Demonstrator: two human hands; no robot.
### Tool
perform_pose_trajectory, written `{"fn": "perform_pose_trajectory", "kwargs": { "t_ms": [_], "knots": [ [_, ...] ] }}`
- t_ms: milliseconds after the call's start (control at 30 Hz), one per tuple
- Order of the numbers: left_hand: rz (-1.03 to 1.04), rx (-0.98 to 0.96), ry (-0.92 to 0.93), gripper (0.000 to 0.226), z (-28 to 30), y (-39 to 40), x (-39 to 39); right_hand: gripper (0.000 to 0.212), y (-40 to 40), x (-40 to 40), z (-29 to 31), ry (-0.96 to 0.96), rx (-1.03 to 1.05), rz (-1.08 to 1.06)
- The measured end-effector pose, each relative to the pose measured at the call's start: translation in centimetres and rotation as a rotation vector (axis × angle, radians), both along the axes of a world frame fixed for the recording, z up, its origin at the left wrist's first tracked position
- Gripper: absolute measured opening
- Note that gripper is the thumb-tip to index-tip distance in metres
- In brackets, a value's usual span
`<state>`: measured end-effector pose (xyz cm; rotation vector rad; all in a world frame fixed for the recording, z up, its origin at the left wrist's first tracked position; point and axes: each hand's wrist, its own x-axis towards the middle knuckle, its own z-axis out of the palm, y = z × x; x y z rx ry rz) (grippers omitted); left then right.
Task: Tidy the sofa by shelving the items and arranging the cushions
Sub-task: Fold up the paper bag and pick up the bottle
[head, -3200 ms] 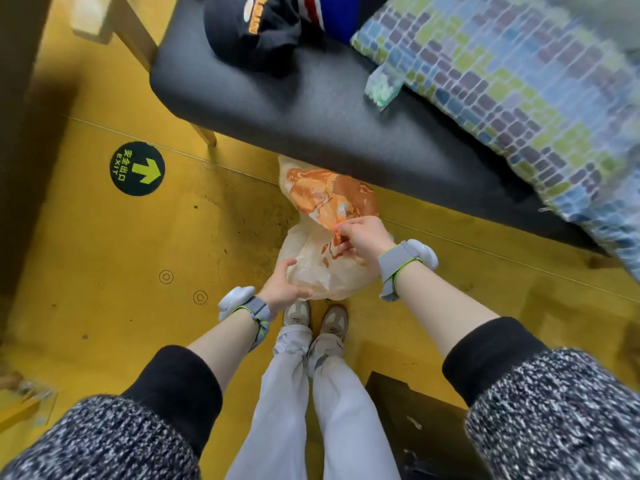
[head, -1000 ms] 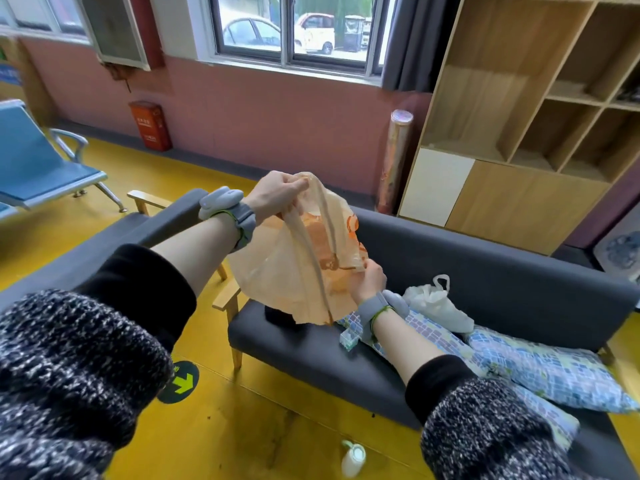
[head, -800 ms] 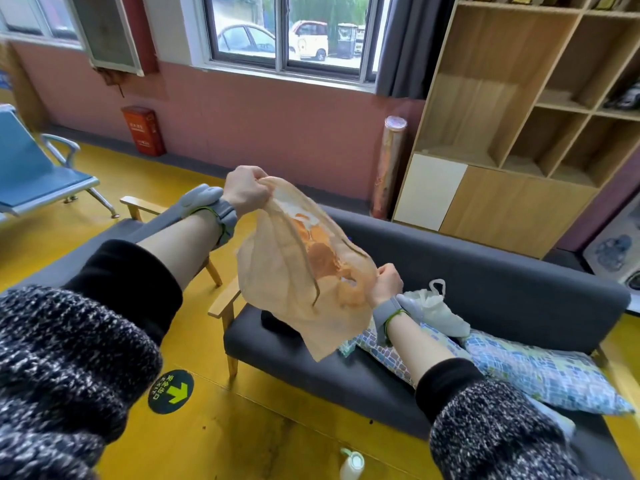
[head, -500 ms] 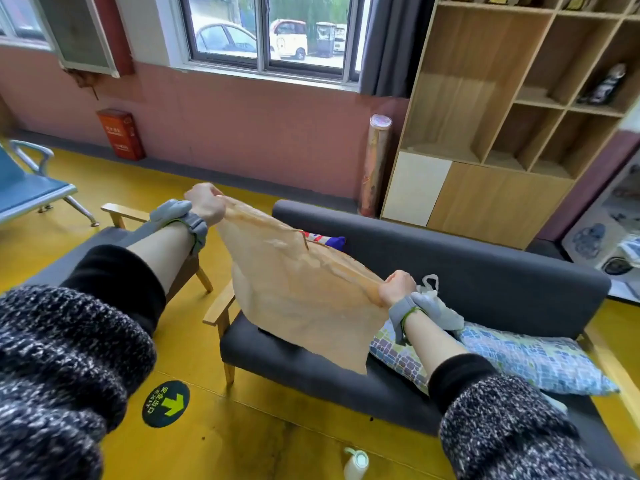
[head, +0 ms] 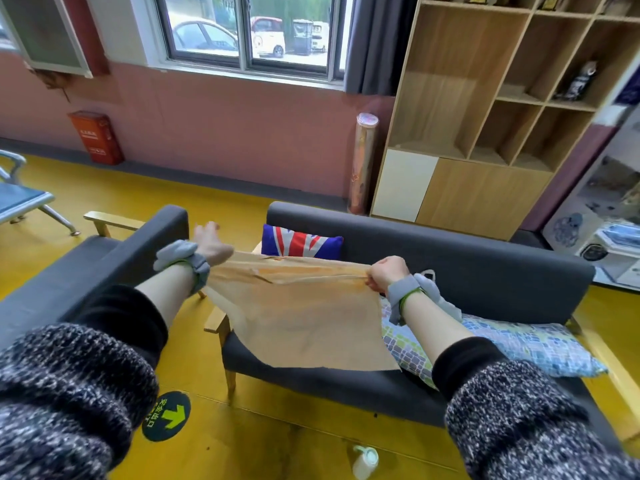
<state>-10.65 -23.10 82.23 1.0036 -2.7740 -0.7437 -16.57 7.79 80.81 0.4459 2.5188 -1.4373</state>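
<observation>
a: what's stretched between the hands?

b: a thin, translucent tan plastic bag [head: 298, 317] with orange print along its top edge. it's pulled taut into a flat, roughly square sheet that hangs in the air in front of the dark grey fabric sofa [head: 450, 251], its lower edge over the seat.

a: and the grip?

b: the right hand [head: 386, 272] is curled into a fist, pinching the bag's upper right corner. the left hand [head: 210, 242] is at the upper left corner – the plastic bunches into creases right at the palm, so it holds that end, but the fingers are blurred and i cannot tell how they lie. both wrists wear grey padded bands, and the sleeves are a speckled black-and-white knit over black cuffs.

a: what's on the sofa?

b: a union-jack cushion [head: 301, 241] stands against the backrest, just behind the bag's top edge. a long cushion [head: 519, 344] in a pebbly mosaic print of blue, green and grey lies flat on the seat to the right, partly under the right forearm. a crumpled white bag [head: 446, 306] sits behind that wrist (mostly hidden).

a: anything else?

b: a wooden shelf unit [head: 485, 109] of open square compartments stands behind the sofa – a shiny rolled tube [head: 362, 164] stands upright beside it. a small white bottle [head: 363, 462] lies on the glossy yellow floor [head: 294, 445] near a round green arrow sticker [head: 166, 415].
</observation>
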Motion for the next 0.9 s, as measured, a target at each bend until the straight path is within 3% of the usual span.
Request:
{"fn": "perform_pose_trajectory", "kwargs": {
  "t_ms": [67, 200, 300, 367, 500, 567, 667, 767, 900],
  "knots": [
    [-0.181, -0.008, 0.064, 0.053, 0.3, 2.4, -0.4, 0.024, -1.8, 0.2, 0.4, 0.028, -0.014, 0.035],
    [-0.614, 0.294, 0.108, 0.023, 1.4, 8.3, -0.8, 0.015, -4.6, 0.7, 1.1, 0.058, -0.012, 0.114],
    [-0.799, 0.162, 0.048, 0.019, 1.1, 11.0, -1.1, 0.009, -6.1, 0.9, 1.8, 0.076, -0.033, 0.155],
    [-0.803, 0.132, 0.112, 0.027, 0.4, 12.0, -1.5, 0.018, -6.7, 1.2, 2.3, 0.086, -0.036, 0.159],
    [-0.750, 0.151, 0.230, 0.037, -0.3, 12.5, -1.9, 0.013, -6.6, 1.7, 3.2, 0.098, -0.147, 0.196],
    [-0.732, 0.099, 0.283, 0.028, -0.7, 12.4, -2.0, 0.008, -6.3, 1.9, 3.8, 0.115, -0.193, 0.221],
    [-0.649, 0.146, 0.359, 0.013, -1.0, 12.4, -2.5, 0.028, -5.3, 2.4, 4.5, 0.148, -0.274, 0.297],
    [-0.596, 0.324, 0.450, 0.016, -0.6, 11.7, -3.0, 0.039, -3.7, 2.3, 4.7, 0.181, -0.083, 0.414],
    [-0.554, 0.438, 0.557, 0.018, 0.8, 10.2, -3.6, 0.058, -1.9, 1.5, 4.0, 0.152, 0.352, 0.519]
  ]
}}
